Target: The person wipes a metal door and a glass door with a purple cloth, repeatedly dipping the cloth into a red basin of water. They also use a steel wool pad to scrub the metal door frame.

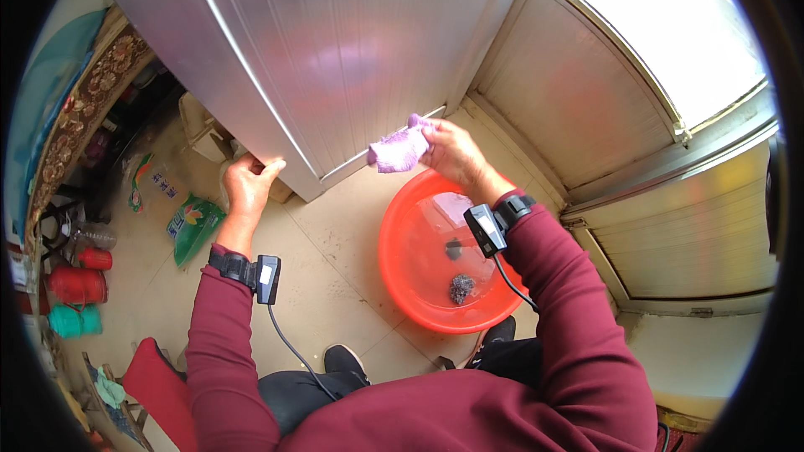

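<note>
My right hand [453, 149] grips a crumpled light purple cloth [399, 149] in front of the ribbed metal door [352, 44]. At the near left edge of that door is my left hand [248, 182], its thumb pointing right against the door edge; whether it grips the edge is unclear. Beneath my right forearm, a red plastic basin [392, 263] of water stands on the tiled floor. A dark scouring ball [461, 289] lies in the basin, with a smaller dark round thing [453, 249] and a pale reflection farther back.
Left on the floor are a green plastic bag [193, 226], a red container [78, 284] and a teal container [75, 320]. A cardboard box [204, 132] stands behind the door's left edge. Near my left elbow is a red cushion [157, 389]. Metal-framed panels [565, 88] bound the right side.
</note>
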Available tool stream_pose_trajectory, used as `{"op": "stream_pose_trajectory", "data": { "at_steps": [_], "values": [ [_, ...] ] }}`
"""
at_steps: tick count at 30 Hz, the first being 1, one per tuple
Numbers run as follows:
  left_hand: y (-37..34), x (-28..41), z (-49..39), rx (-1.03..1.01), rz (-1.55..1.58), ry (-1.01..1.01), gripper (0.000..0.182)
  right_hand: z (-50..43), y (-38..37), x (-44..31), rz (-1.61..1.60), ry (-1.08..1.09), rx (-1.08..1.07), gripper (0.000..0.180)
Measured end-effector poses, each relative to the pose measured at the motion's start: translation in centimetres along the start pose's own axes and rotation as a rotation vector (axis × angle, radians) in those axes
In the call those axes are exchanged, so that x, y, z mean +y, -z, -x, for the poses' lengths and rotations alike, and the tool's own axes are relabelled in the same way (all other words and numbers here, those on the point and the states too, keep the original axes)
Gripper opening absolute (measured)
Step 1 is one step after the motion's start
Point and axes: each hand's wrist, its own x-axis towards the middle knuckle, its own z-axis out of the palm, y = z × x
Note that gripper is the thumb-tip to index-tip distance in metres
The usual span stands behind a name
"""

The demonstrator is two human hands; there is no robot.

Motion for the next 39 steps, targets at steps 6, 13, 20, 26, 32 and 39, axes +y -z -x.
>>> {"op": "stream_pose_trajectory", "data": {
  "at_steps": [6,13,20,26,32,39],
  "values": [
    [-0.6,-0.5,0.5,0.052,0.115,0.004,0.021,2.8,2.6,2.3,-0.214,-0.142,-0.060,0.032],
    [-0.3,-0.6,0.6,0.043,0.092,0.015,0.021,4.3,3.3,3.4,-0.263,-0.200,-0.046,0.033],
    [-0.3,0.1,0.6,0.031,0.050,0.024,0.021,5.4,6.9,3.2,-0.102,-0.207,0.008,0.030],
    [-0.1,0.6,0.9,0.012,-0.006,0.061,0.022,7.1,10.0,2.0,-0.017,-0.214,0.164,0.025],
    [-0.3,0.6,0.6,0.048,0.099,0.005,0.020,7.0,9.8,3.6,0.063,-0.191,0.203,0.016],
    [-0.3,0.3,0.7,0.030,0.104,0.026,0.019,6.1,7.4,5.3,0.022,-0.160,0.222,0.013]
  ]
}}
